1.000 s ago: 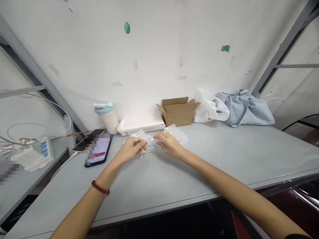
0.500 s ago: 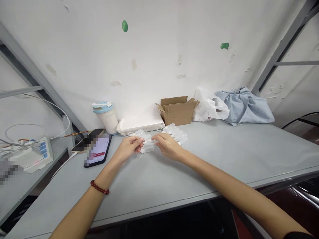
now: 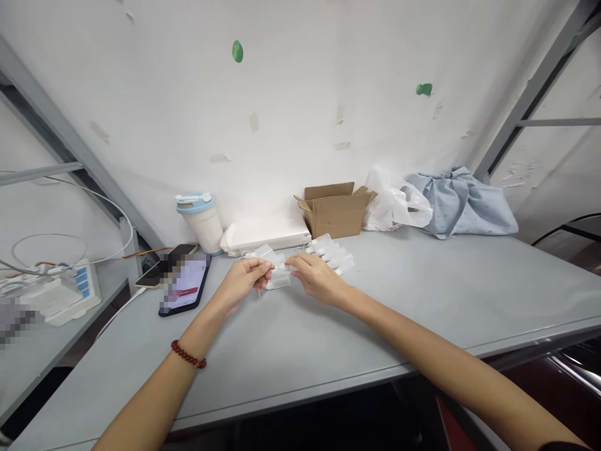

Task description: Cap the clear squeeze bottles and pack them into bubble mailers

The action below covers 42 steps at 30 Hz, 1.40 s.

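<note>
My left hand (image 3: 244, 280) is closed in a pinch, thumb against forefinger, at the left end of a small clear plastic bottle (image 3: 280, 267); what exactly lies between those fingertips is too small to make out. From the other side, my right hand (image 3: 318, 277) grips the bottle's right end with bent fingers. Under and beside the hands lie similar clear bottles (image 3: 263, 252) with thin string loops. To the right, past my right hand, more clear bottles with white ends (image 3: 335, 254) lie in a row on the grey table (image 3: 291, 351).
Behind the hands are a stack of white sheets (image 3: 267, 235), an open cardboard box (image 3: 335, 216), a white plastic bag (image 3: 397, 203) and a light blue cloth bag (image 3: 462, 203). At left stand a lidded cup (image 3: 204, 225), two phones (image 3: 185, 291) and a power strip (image 3: 77, 294).
Both hands stay in nearly the same place, with only a slight shift of the fingers around the bottle. The whole view has moved very slightly.
</note>
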{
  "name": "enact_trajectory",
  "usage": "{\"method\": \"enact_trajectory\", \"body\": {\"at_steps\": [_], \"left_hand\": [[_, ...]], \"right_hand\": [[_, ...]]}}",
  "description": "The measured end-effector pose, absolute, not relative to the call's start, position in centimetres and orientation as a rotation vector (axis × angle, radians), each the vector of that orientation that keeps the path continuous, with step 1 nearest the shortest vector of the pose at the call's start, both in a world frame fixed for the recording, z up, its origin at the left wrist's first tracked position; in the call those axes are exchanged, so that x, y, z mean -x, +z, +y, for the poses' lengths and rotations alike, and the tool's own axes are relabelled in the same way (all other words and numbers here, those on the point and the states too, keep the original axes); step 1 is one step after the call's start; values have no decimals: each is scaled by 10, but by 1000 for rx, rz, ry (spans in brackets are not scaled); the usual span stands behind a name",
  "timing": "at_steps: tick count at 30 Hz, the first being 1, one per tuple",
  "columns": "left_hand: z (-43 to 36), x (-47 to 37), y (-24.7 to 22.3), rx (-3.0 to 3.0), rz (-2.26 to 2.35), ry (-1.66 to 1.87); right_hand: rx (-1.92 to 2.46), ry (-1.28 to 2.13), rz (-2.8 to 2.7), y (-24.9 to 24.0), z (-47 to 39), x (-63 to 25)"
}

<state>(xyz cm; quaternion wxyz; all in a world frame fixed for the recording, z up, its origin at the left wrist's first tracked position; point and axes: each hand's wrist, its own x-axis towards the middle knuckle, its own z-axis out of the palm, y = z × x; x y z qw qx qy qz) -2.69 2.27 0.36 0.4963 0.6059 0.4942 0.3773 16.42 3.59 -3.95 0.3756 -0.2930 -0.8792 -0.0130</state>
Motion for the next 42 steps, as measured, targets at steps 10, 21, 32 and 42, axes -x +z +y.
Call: {"method": "enact_trajectory", "body": {"at_steps": [10, 21, 32, 42], "left_hand": [[20, 26, 7, -1474, 1190, 921], [22, 27, 4, -1458, 1202, 929], [23, 18, -8, -1487, 1229, 1017], [24, 28, -2, -1345, 1135, 1046]], "right_hand": [[743, -30, -2243, -41, 37, -163], [734, -35, -2235, -37, 34, -163], [677, -39, -2229, -43, 32, -159], [678, -31, -2162, -37, 30, -159]]}}
